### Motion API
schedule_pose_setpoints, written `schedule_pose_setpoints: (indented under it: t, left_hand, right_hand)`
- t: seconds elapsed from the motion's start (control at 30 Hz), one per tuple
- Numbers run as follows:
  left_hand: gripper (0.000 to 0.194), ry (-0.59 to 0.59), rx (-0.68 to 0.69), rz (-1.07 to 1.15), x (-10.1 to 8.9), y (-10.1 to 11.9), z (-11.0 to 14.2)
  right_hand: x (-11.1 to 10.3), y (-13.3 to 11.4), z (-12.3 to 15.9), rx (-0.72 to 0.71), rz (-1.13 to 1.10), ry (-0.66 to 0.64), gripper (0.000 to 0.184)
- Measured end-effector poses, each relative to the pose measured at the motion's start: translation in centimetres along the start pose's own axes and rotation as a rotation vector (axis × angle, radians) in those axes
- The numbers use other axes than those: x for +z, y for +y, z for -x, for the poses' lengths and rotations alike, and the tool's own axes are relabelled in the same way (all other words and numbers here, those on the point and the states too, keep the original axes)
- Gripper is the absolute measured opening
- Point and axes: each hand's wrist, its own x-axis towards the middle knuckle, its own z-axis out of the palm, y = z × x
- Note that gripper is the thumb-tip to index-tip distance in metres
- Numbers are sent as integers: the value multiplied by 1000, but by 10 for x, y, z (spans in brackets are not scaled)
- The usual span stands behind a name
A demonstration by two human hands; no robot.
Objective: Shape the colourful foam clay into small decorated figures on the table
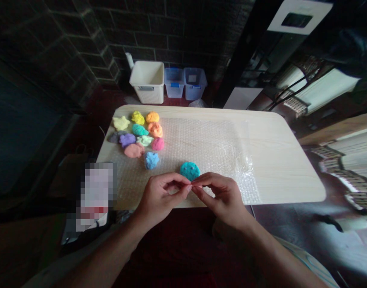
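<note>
My left hand [167, 192] and my right hand [219, 192] meet fingertip to fingertip above the near edge of the table. Thumb and fingers are pinched together on both; whatever they hold, if anything, is too small or hidden to name. Just beyond the fingertips lies a round, flattened teal piece of modelling clay [189, 170] with small bumps on top, its near edge partly covered by my fingers. A blue clay lump [151, 160] rests to the left of it on clear bubble wrap [198, 140].
Several clay lumps in other colours, among them a purple one [127, 140] and a pink one [158, 144], cluster at the table's [279, 160] far left. Past the far edge stand a white bin [147, 86] and two clear bluish boxes, one of them a box [195, 86] by the wall.
</note>
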Motion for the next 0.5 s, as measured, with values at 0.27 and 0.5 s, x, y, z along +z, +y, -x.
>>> schedule_pose_setpoints:
  t: [0.27, 0.5]
  left_hand:
    - [11, 40, -11, 78, 2, -1, -1]
    - [9, 26, -7, 39, 1, 2, -1]
  right_hand:
    - [3, 0, -1, 96, -104, 61, 11]
    - [3, 0, -2, 97, -176, 46, 8]
